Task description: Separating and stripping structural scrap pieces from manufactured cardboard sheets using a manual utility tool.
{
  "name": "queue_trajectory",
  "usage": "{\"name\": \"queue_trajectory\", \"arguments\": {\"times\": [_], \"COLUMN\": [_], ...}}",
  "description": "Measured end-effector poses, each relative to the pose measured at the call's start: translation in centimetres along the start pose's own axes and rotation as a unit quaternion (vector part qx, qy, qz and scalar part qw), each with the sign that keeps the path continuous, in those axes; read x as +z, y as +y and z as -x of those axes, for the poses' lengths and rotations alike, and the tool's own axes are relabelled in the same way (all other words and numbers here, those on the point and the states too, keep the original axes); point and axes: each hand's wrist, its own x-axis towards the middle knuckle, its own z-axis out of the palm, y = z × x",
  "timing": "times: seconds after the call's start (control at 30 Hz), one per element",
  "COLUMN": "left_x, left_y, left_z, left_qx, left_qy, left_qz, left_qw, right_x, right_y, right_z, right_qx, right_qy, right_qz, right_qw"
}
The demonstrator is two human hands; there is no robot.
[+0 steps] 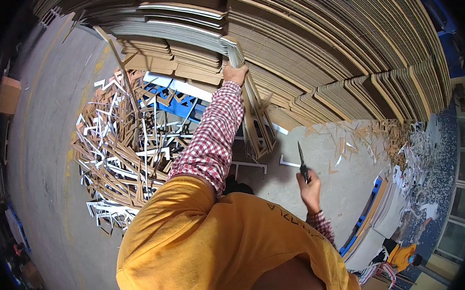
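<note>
A tall stack of cut cardboard sheets (311,42) fills the far side of the view. My left hand (235,73), at the end of a checked sleeve, is closed on cardboard edge strips (256,127) at a gap in the stack's near face. The strips hang down from beside it; its fingertips are partly hidden. Lower and to the right, clear of the stack, my right hand (311,190) is closed round the dark handle of a knife (301,157). Its narrow pointed blade points up toward the stack.
A large heap of brown and white cardboard offcuts (120,153) covers the floor on the left, beside a blue pallet (170,98). Loose scraps (351,142) lie along the stack's base at right. Flat sheets (372,216) on another blue pallet stand at lower right.
</note>
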Motion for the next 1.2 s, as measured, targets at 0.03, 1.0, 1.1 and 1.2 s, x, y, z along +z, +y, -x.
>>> {"name": "queue_trajectory", "arguments": {"times": [0.03,1.0,1.1,1.2], "left_x": [-0.9,-11.5,-22.2,-29.7], "left_y": [-0.3,2.8,0.1,-2.1], "left_z": [0.0,1.3,7.2,8.6], "left_qx": [-0.011,-0.063,-0.118,-0.101], "left_qy": [-0.058,-0.247,-0.324,-0.251], "left_qz": [0.041,0.042,0.236,0.274], "left_qw": [0.997,0.966,0.908,0.923], "right_x": [-0.5,0.1,-1.3,-0.5], "right_y": [-2.4,-30.8,-29.6,-31.1], "right_z": [-1.7,-28.5,-28.8,-28.2], "right_qx": [-0.07,-0.487,-0.458,-0.473], "right_qy": [-0.004,-0.098,-0.086,-0.085], "right_qz": [0.049,0.077,0.121,0.117], "right_qw": [0.996,0.865,0.877,0.869]}}
